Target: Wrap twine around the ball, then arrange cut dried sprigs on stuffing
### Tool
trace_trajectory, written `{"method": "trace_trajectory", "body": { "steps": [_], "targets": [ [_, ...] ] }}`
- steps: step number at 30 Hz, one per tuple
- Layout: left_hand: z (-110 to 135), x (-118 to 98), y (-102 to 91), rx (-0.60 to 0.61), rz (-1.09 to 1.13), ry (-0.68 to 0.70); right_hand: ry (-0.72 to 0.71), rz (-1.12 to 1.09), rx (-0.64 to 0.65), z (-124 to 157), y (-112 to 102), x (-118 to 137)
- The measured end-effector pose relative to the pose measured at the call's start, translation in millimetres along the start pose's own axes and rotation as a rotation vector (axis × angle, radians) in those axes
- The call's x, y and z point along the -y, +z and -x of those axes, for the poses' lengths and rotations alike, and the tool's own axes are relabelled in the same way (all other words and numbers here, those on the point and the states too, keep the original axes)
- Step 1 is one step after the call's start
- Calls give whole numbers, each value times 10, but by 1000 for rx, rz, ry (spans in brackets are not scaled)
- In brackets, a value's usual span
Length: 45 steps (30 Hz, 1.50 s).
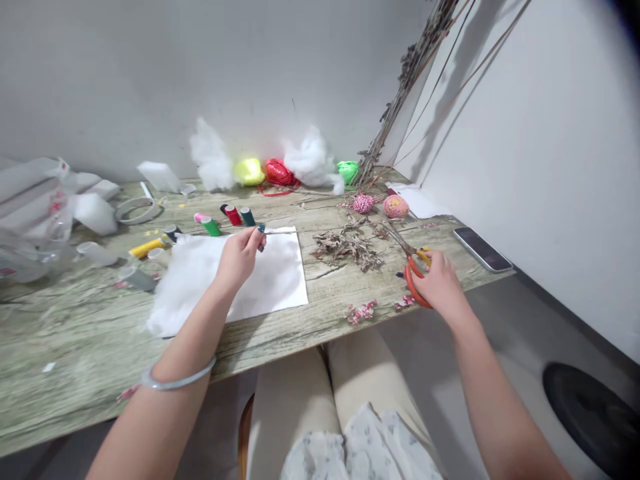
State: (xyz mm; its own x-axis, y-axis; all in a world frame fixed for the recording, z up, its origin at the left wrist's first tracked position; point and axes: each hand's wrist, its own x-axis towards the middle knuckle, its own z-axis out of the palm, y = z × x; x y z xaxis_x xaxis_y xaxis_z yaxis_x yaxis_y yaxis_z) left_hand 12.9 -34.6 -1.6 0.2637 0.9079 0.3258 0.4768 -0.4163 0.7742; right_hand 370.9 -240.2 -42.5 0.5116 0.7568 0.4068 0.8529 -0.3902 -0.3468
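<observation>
My left hand (241,252) is pinched closed above a white sheet (280,280) with fluffy white stuffing (187,273) spread over its left part. From its fingertips a thin dry stem (287,232) runs to the right. My right hand (443,283) grips scissors (411,257) with orange handles, their blades pointing up and left toward the far end of the stem. Whether the blades touch the stem I cannot tell. Between my hands lies a heap of dried brown plant bits (353,247) on the wooden-looking table.
Thread spools (233,215) stand behind the sheet. Yarn balls (396,206), stuffing clumps (310,157) and red ribbon (280,172) line the back. Tall dried stalks (400,100) lean in the corner. A phone (483,249) lies at the right edge; plastic bags (35,213) sit left.
</observation>
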Motion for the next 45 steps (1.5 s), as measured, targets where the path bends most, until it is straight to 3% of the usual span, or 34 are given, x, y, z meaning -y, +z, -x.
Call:
{"method": "trace_trajectory", "body": {
  "steps": [11,22,32,45],
  "targets": [
    [28,-83,-29,-104,-74,-17,89,-40,131,56,-115,46],
    [44,-89,-13,-72,-57,55,108,-27,165,32,-156,57],
    [45,-79,-19,-99,-63,32,134,-38,183,43,-132,11],
    [40,-94,-14,-18,-97,80,220,22,237,-27,-196,36]
  ]
}}
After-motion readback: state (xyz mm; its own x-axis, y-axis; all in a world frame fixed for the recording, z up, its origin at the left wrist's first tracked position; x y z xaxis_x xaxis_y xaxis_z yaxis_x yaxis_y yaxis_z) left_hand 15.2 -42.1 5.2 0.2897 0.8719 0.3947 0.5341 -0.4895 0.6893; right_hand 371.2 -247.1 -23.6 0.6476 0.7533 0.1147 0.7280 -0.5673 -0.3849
